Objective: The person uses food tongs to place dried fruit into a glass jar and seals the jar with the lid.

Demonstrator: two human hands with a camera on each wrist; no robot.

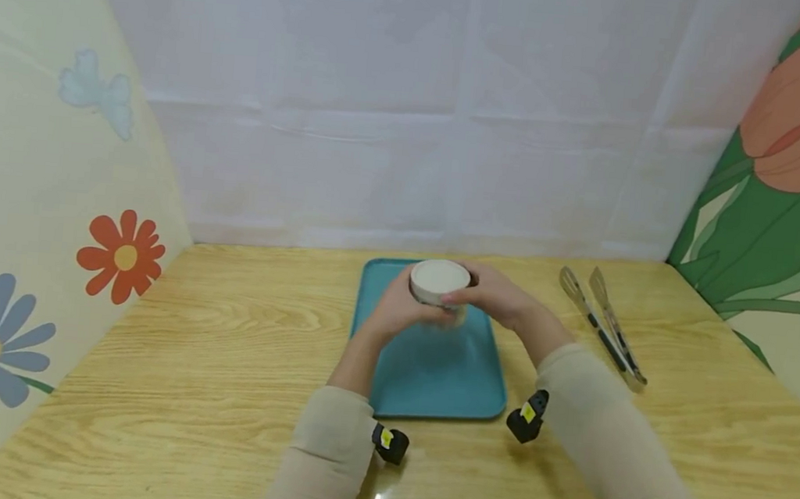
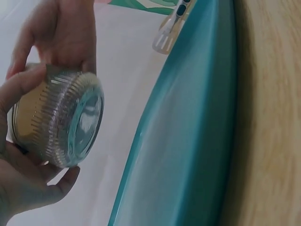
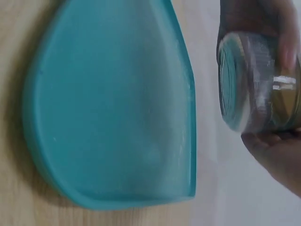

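Observation:
Both hands hold a glass jar (image 1: 439, 284) above the blue-green tray (image 1: 439, 378). From the head view its round whitish top shows. In the left wrist view the jar (image 2: 61, 117) has clear ribbed sides, a tan band and a clear base, and is apart from the tray. My left hand (image 1: 399, 304) grips its left side, with thumb across the front. My right hand (image 1: 498, 295) grips the right side, its thumb also in front. The right wrist view shows the right hand (image 3: 277, 155) at the jar's lower side and the left hand (image 3: 254, 19) above.
Metal tongs (image 1: 606, 320) with dark grips lie spread on the wooden table (image 1: 222, 361), right of the tray. A white cloth (image 1: 411, 109) hangs behind the table. Flower-printed panels (image 1: 18, 172) stand at both sides.

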